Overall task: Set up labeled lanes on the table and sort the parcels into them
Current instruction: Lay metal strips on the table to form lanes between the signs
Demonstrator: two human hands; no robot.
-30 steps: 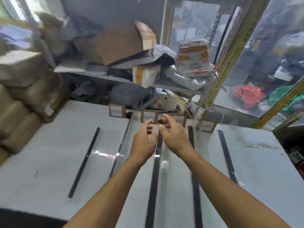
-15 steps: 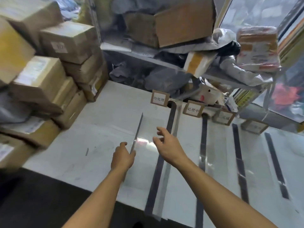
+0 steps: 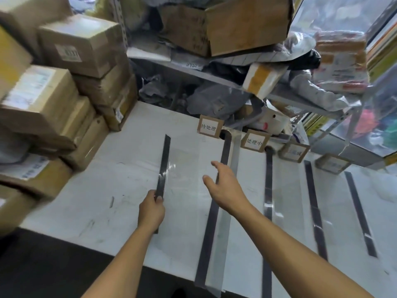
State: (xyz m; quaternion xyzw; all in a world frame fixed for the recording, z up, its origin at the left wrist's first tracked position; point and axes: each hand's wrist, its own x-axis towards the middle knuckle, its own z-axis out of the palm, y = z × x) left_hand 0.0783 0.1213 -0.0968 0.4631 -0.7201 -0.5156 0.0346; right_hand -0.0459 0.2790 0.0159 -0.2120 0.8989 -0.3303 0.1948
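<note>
Several dark tape strips run front to back on the white table (image 3: 111, 168) and mark lanes. My left hand (image 3: 151, 209) pinches the near part of the leftmost strip (image 3: 164, 160). My right hand (image 3: 225, 186) hovers open over the second strip (image 3: 211, 220), fingers spread, holding nothing. Several small cardboard label cards stand along the far edge: the first card (image 3: 209, 126), the second card (image 3: 254, 141), a third card (image 3: 294, 152) and a fourth card (image 3: 332, 163). Brown cardboard parcels (image 3: 79, 44) are stacked at the left.
A metal shelf (image 3: 214, 76) behind the table carries grey mailer bags, a large open carton (image 3: 247, 22) and a tilted white-and-yellow box (image 3: 261, 79). A clear plastic sheet lies under the second strip. More strips (image 3: 313, 207) lie to the right. The dark floor shows at the front.
The view has swung left and the parcel stack has come into sight. Both hands came back from the label cards; my left hand has closed on the leftmost strip.
</note>
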